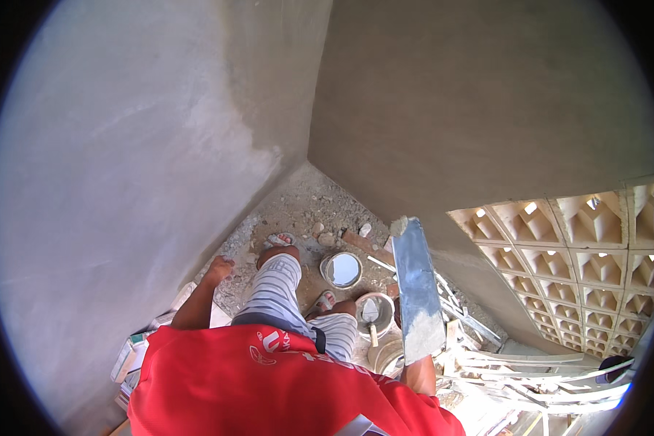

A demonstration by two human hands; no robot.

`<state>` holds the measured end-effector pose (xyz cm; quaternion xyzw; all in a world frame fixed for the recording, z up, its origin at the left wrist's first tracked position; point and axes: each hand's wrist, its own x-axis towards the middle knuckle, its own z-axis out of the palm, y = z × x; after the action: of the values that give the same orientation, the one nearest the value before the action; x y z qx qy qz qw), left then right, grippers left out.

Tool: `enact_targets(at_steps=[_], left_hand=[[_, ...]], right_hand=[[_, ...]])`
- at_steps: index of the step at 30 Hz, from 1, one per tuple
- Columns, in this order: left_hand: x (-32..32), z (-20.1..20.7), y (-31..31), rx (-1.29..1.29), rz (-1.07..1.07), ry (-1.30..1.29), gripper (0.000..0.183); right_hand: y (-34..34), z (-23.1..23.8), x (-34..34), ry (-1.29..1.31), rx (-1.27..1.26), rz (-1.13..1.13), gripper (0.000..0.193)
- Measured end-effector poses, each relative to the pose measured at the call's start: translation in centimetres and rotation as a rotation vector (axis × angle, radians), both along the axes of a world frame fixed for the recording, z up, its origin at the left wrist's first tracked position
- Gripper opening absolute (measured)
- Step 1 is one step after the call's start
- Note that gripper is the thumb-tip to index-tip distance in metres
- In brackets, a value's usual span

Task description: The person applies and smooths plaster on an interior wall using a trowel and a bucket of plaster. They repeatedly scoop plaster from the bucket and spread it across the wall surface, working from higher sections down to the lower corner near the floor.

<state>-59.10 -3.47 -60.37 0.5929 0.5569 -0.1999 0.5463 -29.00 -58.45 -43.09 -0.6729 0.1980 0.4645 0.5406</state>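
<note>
My right hand is hidden beneath a long rectangular plastering trowel [417, 280], which it holds up at the end of my right forearm [420, 374]. Wet grey mortar clings to the near end of the trowel's flat face, and a small lump sits on its far corner. Out to the left, my left hand [220, 269] is held near the foot of the left wall, fingers curled, with nothing visible in it. Between my legs and the trowel stands a bucket [383, 302] with a small pointed trowel [370, 312] resting in it. Beyond it is a round bucket of water [341, 270].
Grey plastered walls [385, 94] meet in the corner ahead; the left wall [123, 145] has a darker, damp-looking patch. Rubble covers the floor [298, 203]. To the right are breeze blocks [567, 254] and a heap of white strips [516, 370]. Another bucket [385, 356] stands nearer me.
</note>
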Motion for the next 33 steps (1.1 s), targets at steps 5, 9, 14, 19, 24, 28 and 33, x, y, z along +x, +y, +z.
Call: enact_targets(at_steps=[5,9,14,19,24,28,33], left_hand=[[-2.1,3.8,-3.6,0.06,0.225,-0.159,0.026],[-6.1,6.1,-10.7,0.034,0.387,-0.327,0.031],[-14.4,7.8,-19.7,0.063,0.464,-0.148,0.038],[-20.9,6.3,-26.6,-0.047,0.697,-0.064,0.038],[-24.7,5.6,-32.4,-0.247,1.014,-0.12,0.029],[-26.4,7.0,-32.0,-0.279,1.161,-0.163,0.027],[-28.0,5.2,-31.1,-0.066,1.281,-0.155,0.03]], right_hand=[[-0.4,4.6,2.6,-0.003,0.101,0.099,0.037],[0.0,6.7,5.3,0.028,0.152,0.204,0.038],[4.2,8.0,8.4,0.076,0.213,0.357,0.038],[10.2,8.8,10.8,0.119,0.279,0.5,0.039],[18.1,9.9,11.7,0.168,0.299,0.684,0.039],[25.2,12.1,10.4,0.181,0.279,0.885,0.04],[32.8,14.1,9.0,0.143,0.201,1.191,0.044]])
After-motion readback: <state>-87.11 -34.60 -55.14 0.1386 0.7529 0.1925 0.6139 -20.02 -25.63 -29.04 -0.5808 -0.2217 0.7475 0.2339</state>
